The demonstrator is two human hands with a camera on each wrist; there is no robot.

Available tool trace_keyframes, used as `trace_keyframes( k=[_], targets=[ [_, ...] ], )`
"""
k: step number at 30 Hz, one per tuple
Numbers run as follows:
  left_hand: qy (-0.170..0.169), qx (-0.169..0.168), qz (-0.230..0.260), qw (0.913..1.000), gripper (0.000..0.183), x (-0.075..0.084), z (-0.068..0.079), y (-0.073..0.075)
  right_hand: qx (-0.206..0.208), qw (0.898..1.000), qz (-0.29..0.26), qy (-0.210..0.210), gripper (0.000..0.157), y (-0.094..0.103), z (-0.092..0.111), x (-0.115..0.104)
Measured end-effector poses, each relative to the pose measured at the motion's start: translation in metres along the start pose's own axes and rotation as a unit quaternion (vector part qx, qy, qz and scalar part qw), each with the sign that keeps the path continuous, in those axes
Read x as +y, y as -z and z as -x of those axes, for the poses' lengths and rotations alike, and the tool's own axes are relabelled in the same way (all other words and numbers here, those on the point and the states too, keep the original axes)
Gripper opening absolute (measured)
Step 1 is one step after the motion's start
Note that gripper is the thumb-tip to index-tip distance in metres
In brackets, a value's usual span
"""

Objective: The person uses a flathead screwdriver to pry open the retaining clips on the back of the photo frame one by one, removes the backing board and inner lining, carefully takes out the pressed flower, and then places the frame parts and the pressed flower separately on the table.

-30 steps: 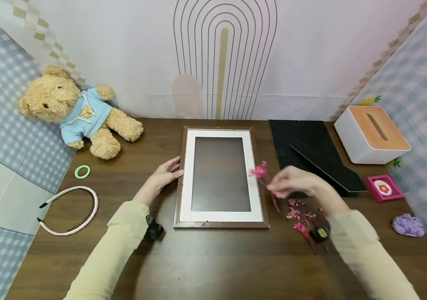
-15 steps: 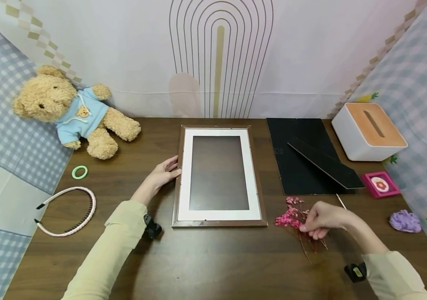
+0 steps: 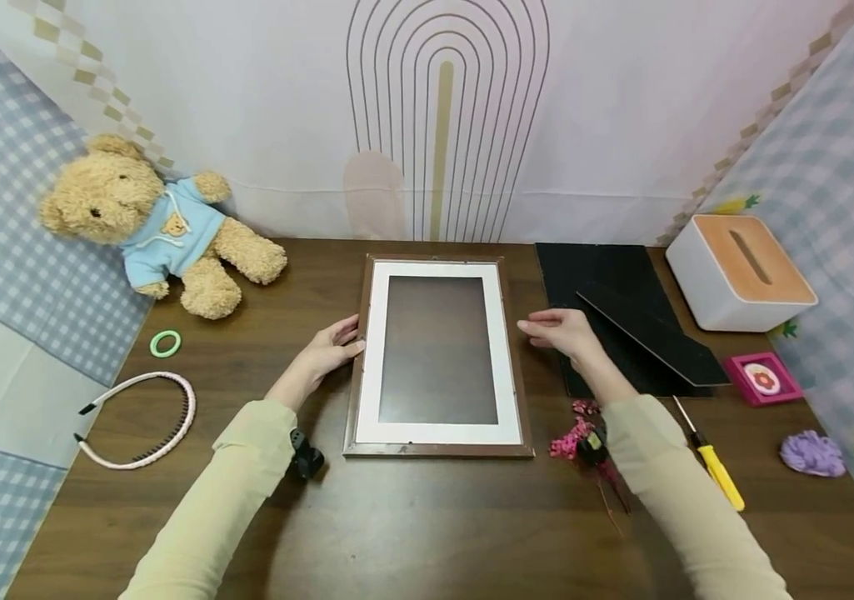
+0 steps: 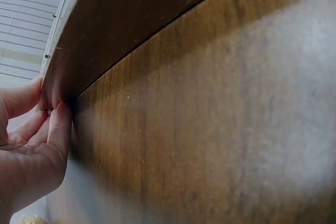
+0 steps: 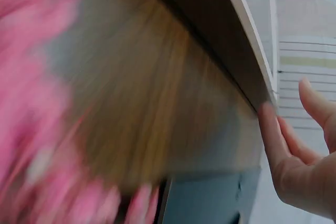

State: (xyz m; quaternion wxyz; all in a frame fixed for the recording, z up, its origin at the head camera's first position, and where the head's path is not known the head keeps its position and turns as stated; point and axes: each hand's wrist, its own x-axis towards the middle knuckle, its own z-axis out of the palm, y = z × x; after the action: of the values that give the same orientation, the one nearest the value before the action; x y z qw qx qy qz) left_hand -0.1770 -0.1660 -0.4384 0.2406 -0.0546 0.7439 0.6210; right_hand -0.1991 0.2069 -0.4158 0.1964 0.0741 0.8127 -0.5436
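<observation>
A brown picture frame [image 3: 439,450] with a white mat and a grey middle lies flat on the wooden table. My left hand [image 3: 325,350] rests against its left side. In the left wrist view the fingertips touch the side wall and the thumb [image 4: 23,98] sits at the top edge. Just off the frame's right side is my right hand [image 3: 560,330], holding nothing, its thumb and fingers apart in the right wrist view. Pink dried flowers [image 3: 569,442] lie below the right forearm, partly hidden by it and the wrist camera.
To the right are black boards [image 3: 599,267], a white tissue box [image 3: 711,287], a yellow-handled screwdriver [image 3: 721,477], a pink box [image 3: 762,377] and a purple scrunchie [image 3: 812,454]. To the left are a teddy bear [image 3: 172,225], a green ring [image 3: 165,342] and a headband [image 3: 190,417].
My right hand has gone from the flower sprigs up and left to the frame's right side, leaving the flowers on the table. My left hand has stayed at the frame.
</observation>
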Motion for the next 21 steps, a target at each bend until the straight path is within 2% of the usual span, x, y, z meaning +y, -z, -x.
trace_keyframes(
  k=[3, 6, 9, 11, 13, 15, 17, 18, 20, 21],
  targets=[
    [0.003, 0.020, 0.010, 0.9998, 0.059, 0.001, 0.002, -0.004, 0.013, 1.000, 0.014, -0.018, 0.057, -0.015, -0.017, -0.006],
    [-0.002, 0.040, 0.002, 0.9992, 0.058, 0.003, 0.002, -0.009, 0.022, 0.999, 0.037, -0.032, 0.056, -0.022, -0.025, -0.008],
    [-0.019, 0.046, -0.031, 0.9983, 0.056, 0.006, -0.003, -0.017, 0.037, 0.997, 0.053, -0.042, 0.056, -0.020, -0.026, -0.006],
    [-0.037, 0.060, -0.074, 0.9948, 0.056, 0.007, -0.005, -0.020, 0.040, 0.997, 0.052, -0.047, 0.056, -0.018, -0.026, -0.006],
    [-0.066, 0.090, -0.119, 0.9866, 0.056, 0.009, -0.004, -0.022, 0.039, 0.997, 0.049, -0.050, 0.056, -0.017, -0.025, -0.006],
    [-0.105, 0.123, -0.158, 0.9740, 0.056, 0.012, -0.001, -0.023, 0.035, 0.997, 0.044, -0.055, 0.056, -0.016, -0.024, -0.006],
    [-0.148, 0.142, -0.191, 0.9599, 0.053, 0.013, 0.004, -0.024, 0.031, 0.997, 0.040, -0.061, 0.056, -0.014, -0.023, -0.005],
    [-0.170, 0.139, -0.203, 0.9543, 0.052, 0.014, 0.007, -0.025, 0.031, 0.997, 0.039, -0.064, 0.057, -0.013, -0.023, -0.004],
    [-0.210, 0.107, -0.227, 0.9450, 0.047, 0.013, 0.012, -0.026, 0.031, 0.997, 0.036, -0.069, 0.057, -0.010, -0.022, -0.002],
    [-0.230, 0.088, -0.250, 0.9364, 0.045, 0.012, 0.014, -0.026, 0.032, 0.996, 0.034, -0.070, 0.057, -0.009, -0.022, -0.001]
  ],
)
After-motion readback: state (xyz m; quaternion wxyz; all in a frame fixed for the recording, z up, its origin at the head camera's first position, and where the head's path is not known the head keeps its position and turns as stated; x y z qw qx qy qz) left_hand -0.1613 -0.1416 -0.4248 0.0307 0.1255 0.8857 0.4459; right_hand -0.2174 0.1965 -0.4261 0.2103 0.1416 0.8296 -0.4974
